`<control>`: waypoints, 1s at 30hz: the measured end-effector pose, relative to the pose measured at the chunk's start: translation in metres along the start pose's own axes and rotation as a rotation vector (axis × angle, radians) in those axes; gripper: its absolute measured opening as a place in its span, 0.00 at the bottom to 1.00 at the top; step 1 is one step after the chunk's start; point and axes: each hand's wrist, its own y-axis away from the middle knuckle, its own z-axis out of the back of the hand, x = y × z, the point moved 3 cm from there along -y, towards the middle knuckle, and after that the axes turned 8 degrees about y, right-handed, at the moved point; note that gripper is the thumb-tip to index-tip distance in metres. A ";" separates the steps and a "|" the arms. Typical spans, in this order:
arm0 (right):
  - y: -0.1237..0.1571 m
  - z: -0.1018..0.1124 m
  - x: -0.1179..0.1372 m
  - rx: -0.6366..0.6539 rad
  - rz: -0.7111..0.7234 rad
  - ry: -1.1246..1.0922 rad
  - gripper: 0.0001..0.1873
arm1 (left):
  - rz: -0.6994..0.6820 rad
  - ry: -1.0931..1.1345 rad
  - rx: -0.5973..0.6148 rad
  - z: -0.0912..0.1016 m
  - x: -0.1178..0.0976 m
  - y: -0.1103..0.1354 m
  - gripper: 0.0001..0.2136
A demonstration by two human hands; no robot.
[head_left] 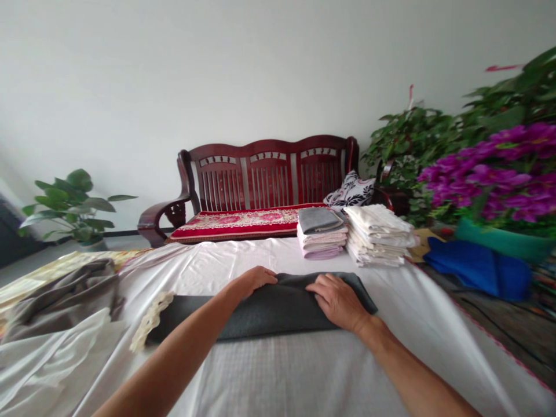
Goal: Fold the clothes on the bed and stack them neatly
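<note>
A dark grey cloth (264, 313) lies folded in a long strip across the white-covered table (304, 370), with a cream lace trim (150, 319) at its left end. My left hand (256, 278) rests on the cloth's far edge near the middle, fingers curled over the fold. To its right my right hand (339, 301) lies on the cloth, fingers bent and gripping the fabric.
Two stacks of folded cloths stand at the far side: a grey and pink stack (321, 233) and a white stack (377, 234). Loose grey and white fabric (61, 313) lies at the left. A blue cloth (478, 266), potted flowers (504, 185) and a red wooden bench (260, 191) are beyond.
</note>
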 end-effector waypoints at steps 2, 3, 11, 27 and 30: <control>-0.001 -0.003 -0.002 0.024 -0.004 -0.022 0.15 | 0.008 0.025 0.043 -0.005 0.003 -0.003 0.11; -0.001 -0.004 -0.002 0.032 -0.004 -0.031 0.15 | 0.014 0.042 0.069 -0.007 0.004 -0.005 0.11; -0.004 0.003 -0.017 -0.092 -0.265 0.111 0.14 | -0.060 -0.137 -0.081 -0.011 0.007 -0.006 0.12; 0.001 0.021 -0.037 0.170 -0.644 0.496 0.16 | 0.015 -0.283 -0.252 -0.017 -0.003 0.003 0.15; 0.001 0.018 -0.036 0.163 -0.627 0.489 0.20 | 0.025 -0.291 -0.245 -0.016 -0.004 0.001 0.15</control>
